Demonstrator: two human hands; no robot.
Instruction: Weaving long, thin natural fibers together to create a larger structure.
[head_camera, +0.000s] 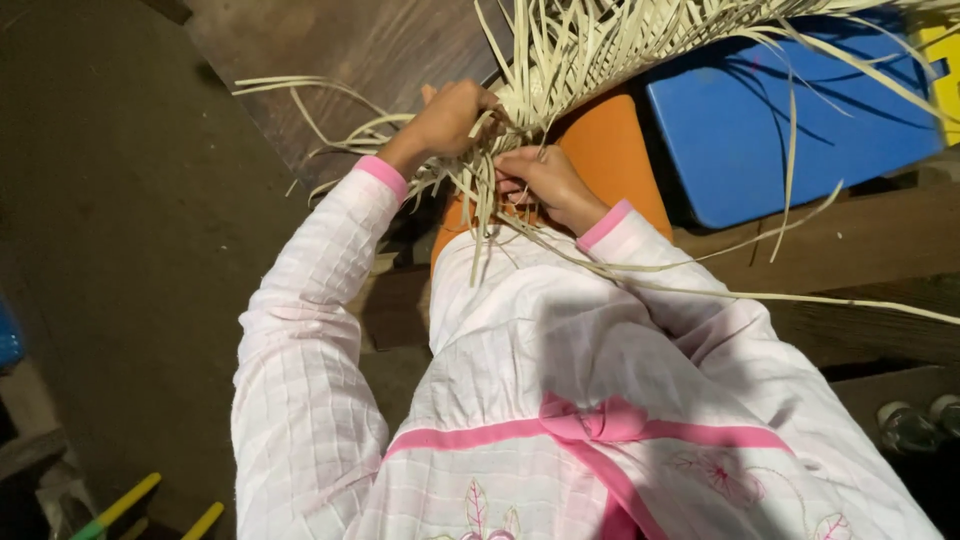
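Palm strips (560, 70), pale and flat, fan out from a woven patch in front of me, and both of my hands work at the near edge of that patch. My left hand (450, 115) sits on top of the weave with its fingers (487, 110) curled down and closed around a bundle of strips, the knuckles up. My right hand (545, 180) lies just below and beside it, almost touching, with its fingers (515, 185) bent inward and pinching a few strips where they cross; I cannot tell exactly how many it holds. Loose ends hang down between the two hands toward my lap, and others trail off to the left over the wooden surface (330, 60) and to the right across my right sleeve (650, 260). The longest strips shoot up and away from my fingers, over a blue board (800, 110) that lies to the right. Under the weave, right behind my right hand, is an orange cushion-like thing (610, 150), touching the blue board's edge. My pink-and-white checked dress (560, 400) fills the lower view. At the bottom left corner lie yellow and green sticks (125, 505), well apart from my hands, on the dark floor (120, 250).
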